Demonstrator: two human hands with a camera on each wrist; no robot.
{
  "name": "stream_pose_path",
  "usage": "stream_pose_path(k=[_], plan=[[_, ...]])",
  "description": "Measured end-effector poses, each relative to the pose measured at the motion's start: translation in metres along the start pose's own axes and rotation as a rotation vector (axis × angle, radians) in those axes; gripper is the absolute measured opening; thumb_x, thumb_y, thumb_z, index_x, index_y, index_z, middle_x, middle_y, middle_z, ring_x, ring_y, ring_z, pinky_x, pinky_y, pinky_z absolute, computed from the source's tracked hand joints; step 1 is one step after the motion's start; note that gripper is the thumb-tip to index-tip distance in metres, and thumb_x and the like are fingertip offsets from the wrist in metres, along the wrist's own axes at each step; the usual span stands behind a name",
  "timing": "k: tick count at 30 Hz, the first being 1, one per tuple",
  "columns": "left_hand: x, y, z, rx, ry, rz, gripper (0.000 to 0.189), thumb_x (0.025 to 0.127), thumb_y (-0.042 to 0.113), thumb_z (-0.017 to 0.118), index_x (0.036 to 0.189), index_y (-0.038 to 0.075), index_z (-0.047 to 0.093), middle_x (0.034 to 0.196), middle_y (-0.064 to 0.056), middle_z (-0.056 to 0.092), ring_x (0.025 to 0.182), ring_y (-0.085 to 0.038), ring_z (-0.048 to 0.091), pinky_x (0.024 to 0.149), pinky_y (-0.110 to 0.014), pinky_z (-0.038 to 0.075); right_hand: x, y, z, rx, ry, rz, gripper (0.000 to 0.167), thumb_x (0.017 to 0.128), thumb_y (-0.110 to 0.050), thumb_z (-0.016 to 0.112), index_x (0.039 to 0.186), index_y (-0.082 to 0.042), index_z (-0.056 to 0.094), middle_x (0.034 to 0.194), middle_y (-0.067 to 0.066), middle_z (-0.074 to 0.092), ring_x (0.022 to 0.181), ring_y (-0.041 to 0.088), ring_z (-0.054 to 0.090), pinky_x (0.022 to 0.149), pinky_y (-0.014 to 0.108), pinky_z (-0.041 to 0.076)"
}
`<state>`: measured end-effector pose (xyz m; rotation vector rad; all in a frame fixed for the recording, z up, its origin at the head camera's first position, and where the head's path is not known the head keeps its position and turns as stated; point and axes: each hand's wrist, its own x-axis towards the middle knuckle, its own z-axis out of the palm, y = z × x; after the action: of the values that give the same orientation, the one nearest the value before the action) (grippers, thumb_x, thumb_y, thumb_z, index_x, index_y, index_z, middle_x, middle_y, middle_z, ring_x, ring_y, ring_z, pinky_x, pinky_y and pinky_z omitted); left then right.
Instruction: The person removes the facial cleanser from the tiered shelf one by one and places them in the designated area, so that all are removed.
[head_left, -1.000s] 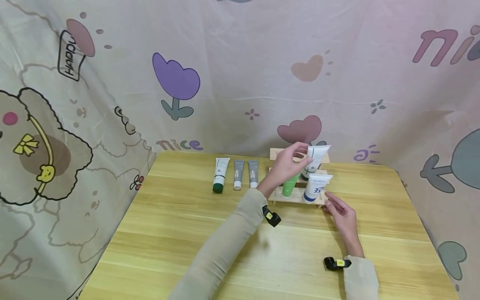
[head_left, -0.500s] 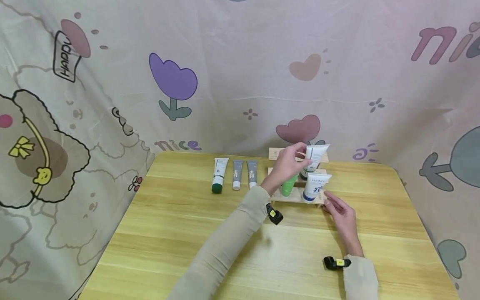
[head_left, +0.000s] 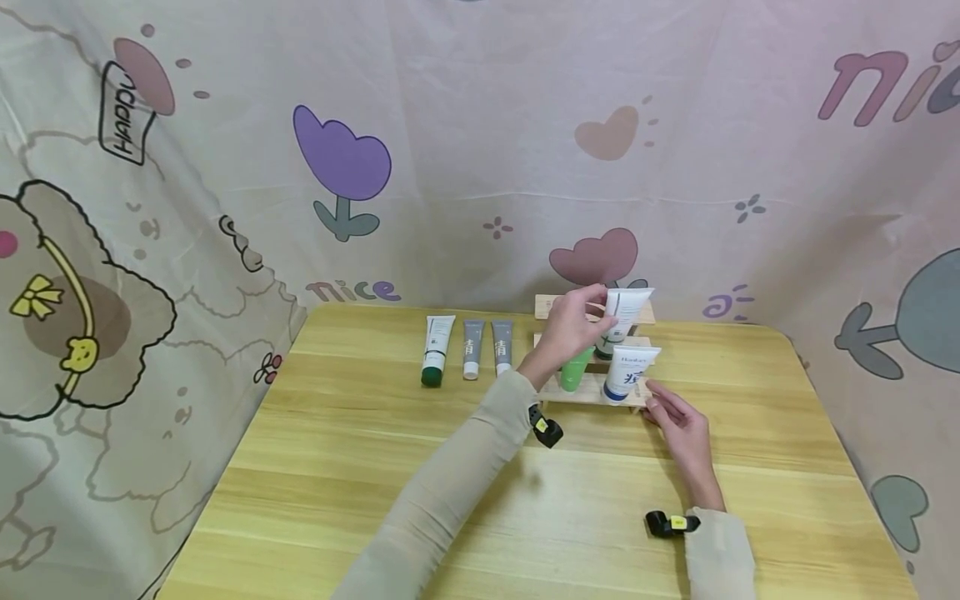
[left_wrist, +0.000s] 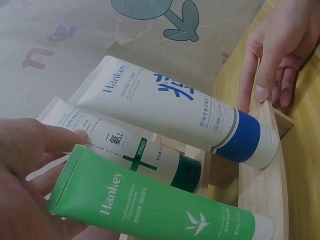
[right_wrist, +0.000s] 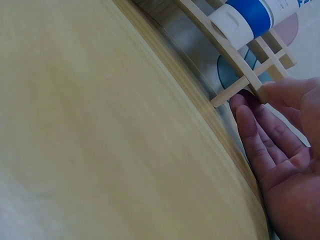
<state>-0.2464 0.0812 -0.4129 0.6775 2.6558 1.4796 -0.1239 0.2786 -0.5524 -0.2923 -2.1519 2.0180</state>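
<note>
Noting printed cloth [head_left: 450, 125] hanging behind the table [head_left: 337, 450]. Finding three-tier wooden rack [head_left: 592, 389] standing near the table's back edge. Observing left grip [head_left: 567, 327] clasping green-capped white tube [head_left: 626, 312] at the middle tier, and right grip [head_left: 681, 425] pinching the lowest tier's right end. Recording blue-banded tube [head_left: 630, 369] standing on the lowest tier, second white tube [head_left: 438, 346] lying on the table, green tube [head_left: 574, 372] standing left on the lowest tier, two grey tubes [head_left: 472, 346] lying nearer the rack.
</note>
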Motion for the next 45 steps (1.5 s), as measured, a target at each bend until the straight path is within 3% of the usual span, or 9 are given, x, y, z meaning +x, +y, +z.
stream_pose_path(k=[6, 12, 21, 26, 34, 38, 45], plan=[[-0.001, -0.002, -0.005, -0.086, 0.048, 0.013, 0.032, 0.095, 0.011, 0.075, 0.126, 0.011, 0.067, 0.118, -0.004, 0.07, 0.102, -0.016, 0.07, 0.079, -0.018, 0.057, 0.002, 0.006, -0.001, 0.011, 0.005, 0.011, 0.04, 0.102, -0.01, 0.065, 0.137, 0.008, 0.059, 0.121, -0.001, 0.072, 0.096, 0.006, 0.072, 0.084, 0.024, 0.058], [-0.004, -0.002, -0.015, -0.253, 0.11, 0.018, 0.032, 0.094, 0.009, 0.076, 0.125, 0.009, 0.068, 0.119, -0.008, 0.073, 0.102, -0.017, 0.07, 0.081, -0.019, 0.057, 0.007, 0.02, -0.004, 0.004, 0.008, 0.035, 0.041, 0.102, -0.012, 0.065, 0.139, 0.005, 0.059, 0.123, -0.004, 0.071, 0.096, 0.004, 0.071, 0.085, 0.023, 0.058], [-0.009, 0.003, -0.038, -0.449, 0.215, 0.108, 0.03, 0.093, 0.006, 0.075, 0.123, 0.005, 0.07, 0.112, -0.008, 0.073, 0.098, -0.015, 0.071, 0.086, -0.027, 0.058, 0.001, 0.003, -0.002, 0.002, 0.0, 0.003, 0.041, 0.102, -0.011, 0.065, 0.138, 0.008, 0.058, 0.12, -0.005, 0.071, 0.095, 0.004, 0.071, 0.085, 0.025, 0.058], [-0.014, 0.005, -0.051, -0.523, 0.263, 0.129, 0.029, 0.094, 0.007, 0.074, 0.123, 0.003, 0.07, 0.114, -0.01, 0.073, 0.102, -0.018, 0.07, 0.092, -0.03, 0.057, 0.004, 0.013, -0.003, -0.012, 0.008, 0.004, 0.041, 0.102, -0.011, 0.064, 0.138, 0.008, 0.058, 0.123, -0.004, 0.07, 0.096, 0.003, 0.071, 0.085, 0.024, 0.058], [-0.029, 0.013, -0.075, -0.751, 0.207, 0.128, 0.037, 0.1, 0.002, 0.064, 0.136, -0.002, 0.058, 0.132, -0.015, 0.059, 0.12, -0.032, 0.064, 0.092, -0.044, 0.059, 0.012, 0.032, -0.006, -0.008, 0.007, -0.016, 0.042, 0.102, -0.012, 0.064, 0.139, 0.007, 0.057, 0.126, 0.001, 0.07, 0.098, 0.002, 0.07, 0.085, 0.022, 0.058], [-0.039, 0.014, -0.083, -0.779, 0.191, 0.108, 0.038, 0.101, 0.002, 0.062, 0.138, -0.001, 0.056, 0.133, -0.015, 0.058, 0.121, -0.032, 0.063, 0.094, -0.049, 0.057, 0.013, 0.031, -0.005, -0.023, 0.017, -0.026, 0.041, 0.102, -0.013, 0.064, 0.138, 0.006, 0.059, 0.123, 0.001, 0.071, 0.098, 0.002, 0.07, 0.086, 0.024, 0.057], [-0.058, 0.007, -0.09, -0.743, 0.174, 0.056, 0.039, 0.101, 0.008, 0.064, 0.138, 0.002, 0.055, 0.131, -0.014, 0.058, 0.118, -0.029, 0.064, 0.09, -0.045, 0.059, 0.002, 0.007, -0.001, -0.002, -0.003, -0.033, 0.04, 0.102, -0.008, 0.064, 0.136, 0.012, 0.057, 0.115, -0.002, 0.073, 0.095, 0.005, 0.071, 0.085, 0.026, 0.058]])
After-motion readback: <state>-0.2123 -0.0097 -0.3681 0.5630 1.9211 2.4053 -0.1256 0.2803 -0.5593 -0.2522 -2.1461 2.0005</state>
